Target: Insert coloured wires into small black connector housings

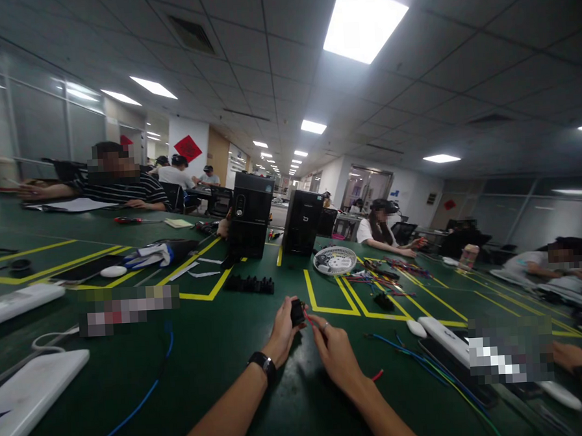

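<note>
My left hand, with a dark watch on the wrist, is closed around a small black block whose exact kind I cannot make out. My right hand pinches a red wire at the block's right side; whether the wire end sits inside the block is too small to tell. A red wire tail shows beyond my right wrist. Ahead of my hands lies a row of black blocks on the green table.
Two black boxes stand upright ahead. A white round basket and many coloured wires lie to the right. Blue wires and white power banks lie nearer. Other people sit around, one hand at the right edge.
</note>
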Motion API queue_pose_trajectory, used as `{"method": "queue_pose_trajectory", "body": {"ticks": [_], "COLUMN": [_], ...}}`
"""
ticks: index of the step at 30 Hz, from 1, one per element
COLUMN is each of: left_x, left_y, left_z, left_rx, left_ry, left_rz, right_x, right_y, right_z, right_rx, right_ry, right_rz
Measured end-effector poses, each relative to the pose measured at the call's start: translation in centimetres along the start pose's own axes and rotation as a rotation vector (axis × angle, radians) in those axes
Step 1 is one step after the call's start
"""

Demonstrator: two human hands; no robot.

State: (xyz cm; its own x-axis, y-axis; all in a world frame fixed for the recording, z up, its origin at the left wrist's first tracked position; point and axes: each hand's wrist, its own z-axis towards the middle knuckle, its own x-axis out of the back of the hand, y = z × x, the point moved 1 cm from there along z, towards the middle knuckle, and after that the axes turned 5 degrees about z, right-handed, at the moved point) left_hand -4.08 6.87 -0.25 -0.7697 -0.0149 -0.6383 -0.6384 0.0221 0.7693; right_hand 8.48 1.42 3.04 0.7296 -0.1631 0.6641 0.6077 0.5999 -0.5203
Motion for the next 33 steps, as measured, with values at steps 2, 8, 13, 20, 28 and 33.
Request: {"method": "queue_pose_trajectory", "body": {"ticks": [2, 8, 13, 20, 28, 33], "left_x": [0.0, -0.2, -0.1, -0.2, -0.4, -0.4], "left_y": [0.0, 0.1, -0.1, 0.0, 0.2, 0.2], "left_z": [0.1, 0.0, 0.3, 0.0, -0.5, -0.9], "left_rx": [0.012, 0.046, 0.059, 0.075, -0.034, -0.083], "left_ry": [0.004, -0.01, -0.004, -0.016, -0.029, -0.059], "left_rz": [0.004, -0.056, -0.094, -0.085, 0.19, 0.353], "right_x": [0.0, 0.0, 0.0, -0.1, 0.1, 0.2], "right_y": [-0.1, -0.1, 0.1, 0.5, 0.6, 0.9], "right_z": [0.0, -0.1, -0.1, -0.2, -0.3, -0.4], "right_rx": [-0.009, -0.034, -0.018, -0.01, -0.068, -0.121], "right_ry": [-0.022, -0.028, -0.01, -0.009, -0.044, -0.051], "right_rz": [0.001, -0.003, 0.01, 0.002, -0.144, -0.166]}}
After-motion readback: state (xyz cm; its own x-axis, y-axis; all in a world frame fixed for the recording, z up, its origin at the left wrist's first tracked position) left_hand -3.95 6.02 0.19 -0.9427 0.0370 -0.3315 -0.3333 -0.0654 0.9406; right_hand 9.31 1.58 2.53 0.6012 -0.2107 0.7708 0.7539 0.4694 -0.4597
